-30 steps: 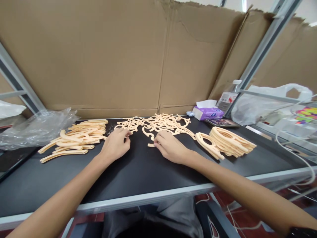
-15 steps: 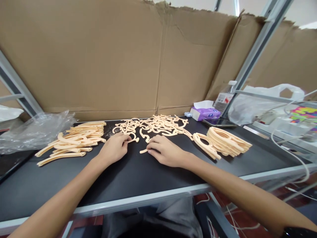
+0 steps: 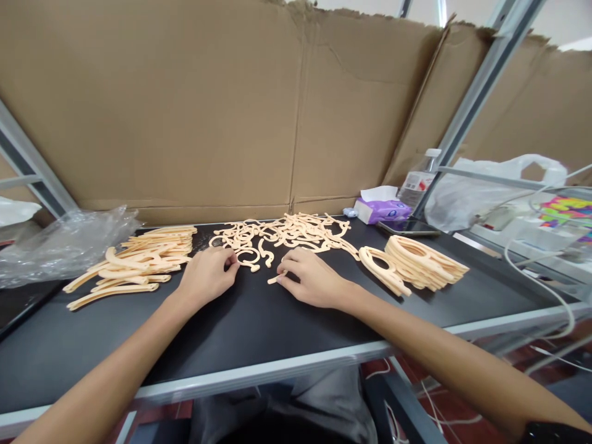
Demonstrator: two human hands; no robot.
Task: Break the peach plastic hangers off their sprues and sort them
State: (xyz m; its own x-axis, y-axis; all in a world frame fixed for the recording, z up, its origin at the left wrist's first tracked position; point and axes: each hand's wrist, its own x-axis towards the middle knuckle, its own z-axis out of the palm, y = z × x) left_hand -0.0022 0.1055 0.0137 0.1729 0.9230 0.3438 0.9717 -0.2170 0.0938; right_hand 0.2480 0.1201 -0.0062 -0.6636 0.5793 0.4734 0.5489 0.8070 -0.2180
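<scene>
Closed round one end of a small curved peach piece is my right hand, just above the black table. My left hand has its thumb and fingertips pressed together beside a ring-shaped hook piece; whether anything is between them is too small to tell. Between the hands lies a short S-shaped piece. Behind them spreads a loose heap of peach hook pieces. Long curved pieces are piled at the left, and oval-holed pieces are stacked at the right.
Crumpled clear plastic lies at the far left. A purple tissue pack, a bottle and a phone stand or lie at the back right. White cables hang by the right edge. Cardboard walls the back.
The ring-shaped hook piece now lies on the table, more fully in view beside my left hand. The small piece in my right hand has shifted slightly right.
</scene>
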